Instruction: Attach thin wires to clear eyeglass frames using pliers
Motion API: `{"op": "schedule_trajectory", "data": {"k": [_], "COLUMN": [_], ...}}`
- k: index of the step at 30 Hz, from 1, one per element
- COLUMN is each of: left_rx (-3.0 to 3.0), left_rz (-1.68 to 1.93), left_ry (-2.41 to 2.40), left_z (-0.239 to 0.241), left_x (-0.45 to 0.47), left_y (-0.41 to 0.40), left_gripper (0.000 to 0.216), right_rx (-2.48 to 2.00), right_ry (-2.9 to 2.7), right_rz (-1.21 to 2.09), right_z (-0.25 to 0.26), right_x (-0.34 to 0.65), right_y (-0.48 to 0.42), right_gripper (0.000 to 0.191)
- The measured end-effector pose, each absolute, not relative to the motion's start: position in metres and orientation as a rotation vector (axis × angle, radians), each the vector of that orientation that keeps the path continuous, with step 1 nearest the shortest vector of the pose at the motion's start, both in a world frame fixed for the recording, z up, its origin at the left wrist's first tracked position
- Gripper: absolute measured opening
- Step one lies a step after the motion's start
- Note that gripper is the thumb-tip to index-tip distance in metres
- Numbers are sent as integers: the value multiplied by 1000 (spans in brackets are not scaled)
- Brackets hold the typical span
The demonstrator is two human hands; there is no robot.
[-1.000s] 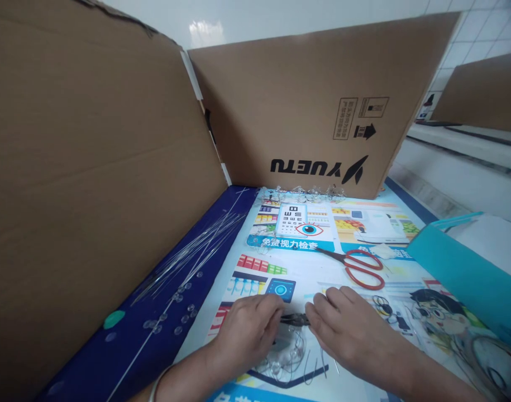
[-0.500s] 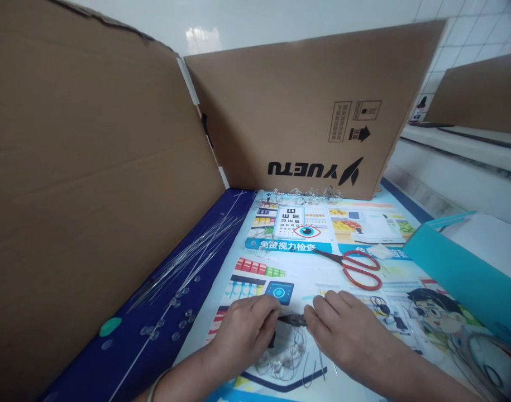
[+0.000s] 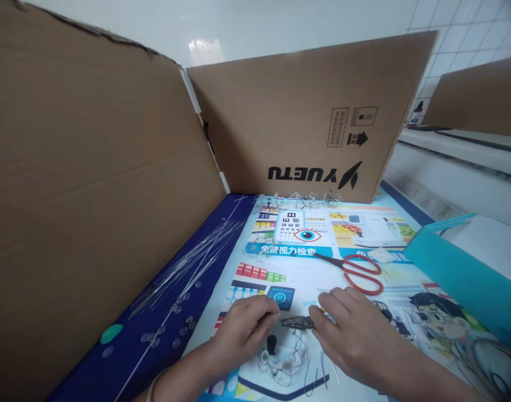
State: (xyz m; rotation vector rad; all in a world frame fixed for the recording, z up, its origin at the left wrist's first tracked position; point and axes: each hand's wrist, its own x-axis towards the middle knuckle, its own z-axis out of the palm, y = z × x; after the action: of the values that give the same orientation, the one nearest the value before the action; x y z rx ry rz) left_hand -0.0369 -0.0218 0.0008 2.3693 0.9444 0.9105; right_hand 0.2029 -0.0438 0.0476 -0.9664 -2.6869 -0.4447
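My right hand is closed around a pair of pliers, whose dark jaws point left. Opposite the jaw tips, my left hand is closed with thumb and forefinger pinched together; whatever lies between those fingers is too small to make out. A small gap separates the jaws from the left fingertips. Below the pliers, a loose coil of thin wire with clear beads lies on the printed sheet. Several short bent wire pieces lie beside it, close to my right wrist.
Red-handled scissors lie beyond my right hand. Long straight wires and loose clear beads rest on the blue cloth at left. Cardboard panels stand behind and to the left. A teal box sits at right.
The pliers have shifted slightly right, away from my left fingertips, and more of the jaws shows. My left hand stays almost in place. The view has tilted a little.
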Motion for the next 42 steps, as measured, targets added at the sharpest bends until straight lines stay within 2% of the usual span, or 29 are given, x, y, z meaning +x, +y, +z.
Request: {"op": "schedule_trajectory", "data": {"k": [13,21,42], "left_rx": [2460,2496,2557], "left_rz": [962,892,830], "left_ry": [805,787,816], "left_z": [4,3,2], "left_x": [-36,-36,-33], "left_y": [-23,-24,-27], "left_gripper": [12,17,16], "right_rx": [-916,-929,-954], "right_ry": [-2785,-2805,-2845], "right_rz": [-591,-567,-520], "right_z": [47,51,50], "right_x": [202,199,197], "right_y": [-49,-52,-54], "right_gripper": [23,17,10]}}
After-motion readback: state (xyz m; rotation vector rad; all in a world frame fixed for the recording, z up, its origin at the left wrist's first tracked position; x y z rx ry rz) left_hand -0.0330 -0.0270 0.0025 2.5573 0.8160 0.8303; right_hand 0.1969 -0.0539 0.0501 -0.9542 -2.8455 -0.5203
